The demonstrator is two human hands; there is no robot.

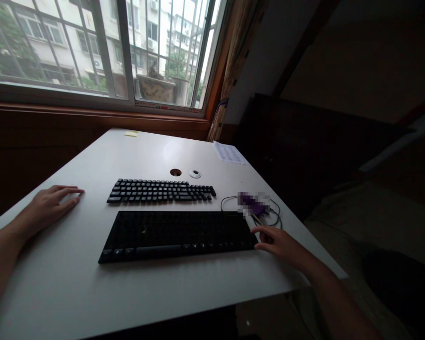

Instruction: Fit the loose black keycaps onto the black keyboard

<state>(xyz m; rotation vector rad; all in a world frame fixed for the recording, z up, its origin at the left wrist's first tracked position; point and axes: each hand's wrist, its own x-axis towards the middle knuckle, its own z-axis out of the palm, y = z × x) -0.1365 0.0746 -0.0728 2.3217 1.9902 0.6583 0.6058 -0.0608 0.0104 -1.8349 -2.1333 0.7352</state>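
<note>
My left hand (51,204) lies flat on the white desk (92,293), fingers stretched out toward the right, holding nothing. It rests well left of the small black keyboard (161,191). A larger black keyboard (177,234) sits in front of that one, nearer to me. My right hand (278,242) rests at the right end of the large keyboard, fingers loosely curled and touching its corner, with nothing seen in them. Just beyond that hand lie a purple object (254,204) and a thin dark cable loop (274,218).
A round cable hole (175,172) and a white cap (195,174) lie behind the small keyboard. A printed sheet (229,153) sits at the desk's far right edge, a yellow note (131,133) at the back. A barred window (102,47) spans the far wall. Dark furniture stands right.
</note>
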